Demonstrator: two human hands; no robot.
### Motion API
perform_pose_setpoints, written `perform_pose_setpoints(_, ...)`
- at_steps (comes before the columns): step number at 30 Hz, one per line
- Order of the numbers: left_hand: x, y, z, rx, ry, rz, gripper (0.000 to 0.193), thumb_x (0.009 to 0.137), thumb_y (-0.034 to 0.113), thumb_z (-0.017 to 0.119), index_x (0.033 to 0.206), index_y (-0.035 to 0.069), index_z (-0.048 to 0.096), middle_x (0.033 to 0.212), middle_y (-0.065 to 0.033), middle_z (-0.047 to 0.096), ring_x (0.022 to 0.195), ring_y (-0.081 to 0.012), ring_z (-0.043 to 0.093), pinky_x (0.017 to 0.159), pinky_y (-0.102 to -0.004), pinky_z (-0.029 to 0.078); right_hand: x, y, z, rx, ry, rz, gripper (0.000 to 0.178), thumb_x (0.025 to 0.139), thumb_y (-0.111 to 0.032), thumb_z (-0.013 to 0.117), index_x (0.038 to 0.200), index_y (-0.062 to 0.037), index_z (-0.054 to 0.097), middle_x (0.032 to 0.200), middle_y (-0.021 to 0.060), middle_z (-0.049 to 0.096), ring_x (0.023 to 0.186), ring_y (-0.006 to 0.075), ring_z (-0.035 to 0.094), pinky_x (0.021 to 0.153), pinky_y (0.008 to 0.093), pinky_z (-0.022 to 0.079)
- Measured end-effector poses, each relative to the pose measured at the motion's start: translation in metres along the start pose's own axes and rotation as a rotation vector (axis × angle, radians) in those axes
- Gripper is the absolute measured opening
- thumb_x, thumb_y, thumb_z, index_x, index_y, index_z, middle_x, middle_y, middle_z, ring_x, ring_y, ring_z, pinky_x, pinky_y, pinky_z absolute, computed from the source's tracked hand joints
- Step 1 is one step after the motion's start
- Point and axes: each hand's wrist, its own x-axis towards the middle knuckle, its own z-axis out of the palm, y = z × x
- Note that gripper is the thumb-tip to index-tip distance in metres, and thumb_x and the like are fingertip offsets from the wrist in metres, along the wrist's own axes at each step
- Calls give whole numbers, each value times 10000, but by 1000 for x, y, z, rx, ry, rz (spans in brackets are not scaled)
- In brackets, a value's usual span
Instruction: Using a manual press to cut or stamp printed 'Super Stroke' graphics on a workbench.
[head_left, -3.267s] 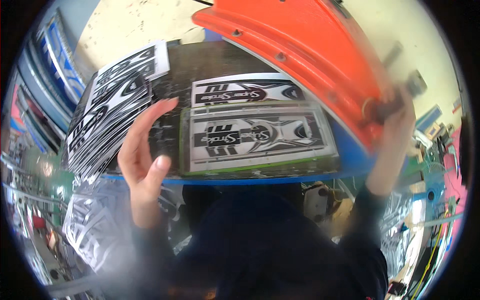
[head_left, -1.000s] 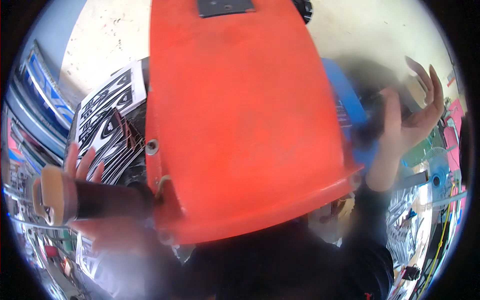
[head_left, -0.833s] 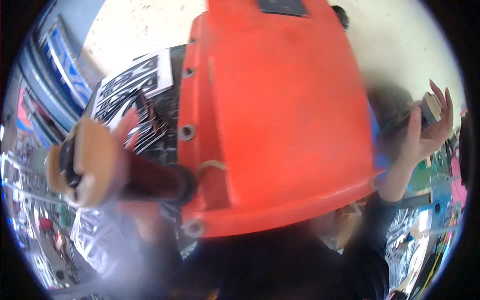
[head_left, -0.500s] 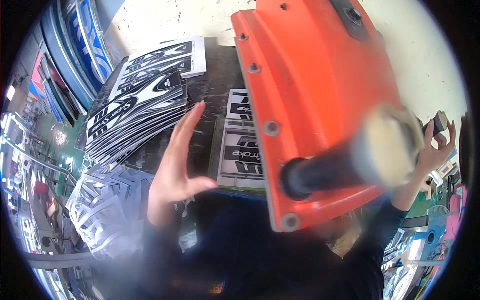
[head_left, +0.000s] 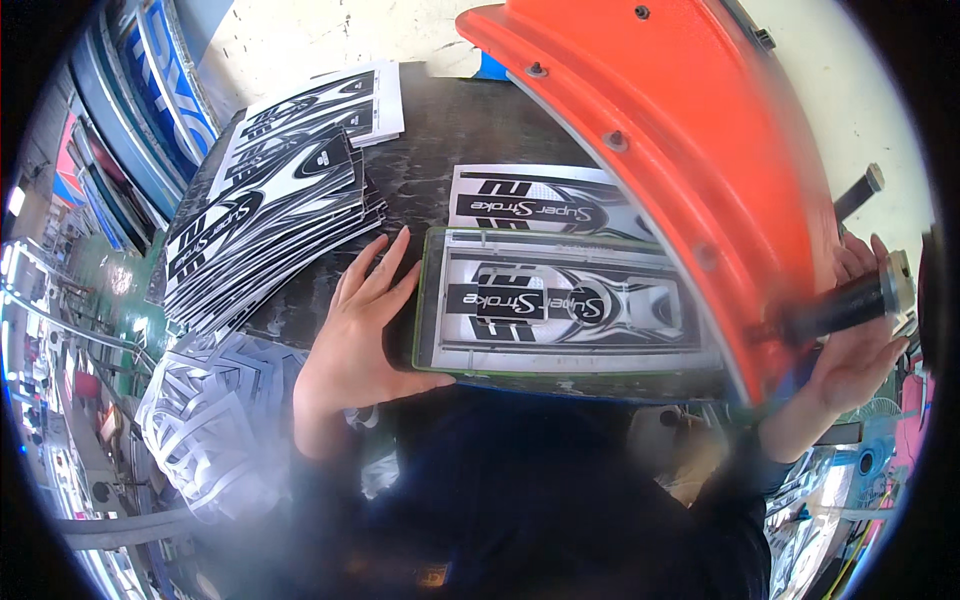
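A rectangular cutting die [head_left: 430,300] with a green outer edge lies on a black-and-white printed sheet [head_left: 520,180] on the dark tabletop. My left hand [head_left: 350,345] is at the die's left end, fingers spread and thumb by the near corner; whether it touches is unclear. The orange swing arm of a press [head_left: 690,130] reaches over the die's right end and hides part of it. At far right, my right hand [head_left: 850,345] is under the swing arm's black handle [head_left: 840,318]. Its fingers are stretched out and not wrapped round the grip.
A fanned stack of printed sheets [head_left: 270,220] lies on the dark tabletop [head_left: 430,120] at left. Below it hangs a heap of white cut-out scraps [head_left: 215,420]. Large blue-and-white framed panels [head_left: 150,100] stand at far left. A second black handle [head_left: 855,195] sticks out at right.
The orange swing arm has swung right, uncovering most of the die and the printed sheet. My left hand has come closer to the die's left end. My right hand has moved down beside the handle.
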Motion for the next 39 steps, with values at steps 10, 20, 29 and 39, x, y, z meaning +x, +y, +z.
perform_pose_setpoints(10,3,8,0,40,-37,-8,1000,466,291,878,1360,50,500,1486,-158,378,1389,-367,309,1107,-550,226,47,42,-32,113,477,140,352,974,-298,524,1094,32,548,813,59,525,755,132,494,710,268,419)
perform_pose_setpoints(20,4,4,4,39,-57,-10,1027,456,355,880,1359,45,502,1415,-142,482,1368,-329,373,1120,-563,192,93,86,-81,-299,434,47,327,914,-298,634,989,16,582,735,49,564,652,128,538,620,266,462)
perform_pose_setpoints(29,10,-1,-5,-334,155,143,1009,527,351,879,1308,-135,464,1372,-271,482,1312,-394,431,1086,-472,273,-44,38,42,-610,-379,22,521,802,-287,686,1248,-42,571,1238,124,613,1215,277,540,1110,468,268)
perform_pose_setpoints(39,22,3,-8,-468,245,231,953,538,268,883,1325,-87,480,1383,-269,469,1323,-382,417,1102,-478,280,-73,36,85,-621,-664,-120,615,599,-369,844,1068,-30,635,971,120,636,976,341,589,1034,508,353)
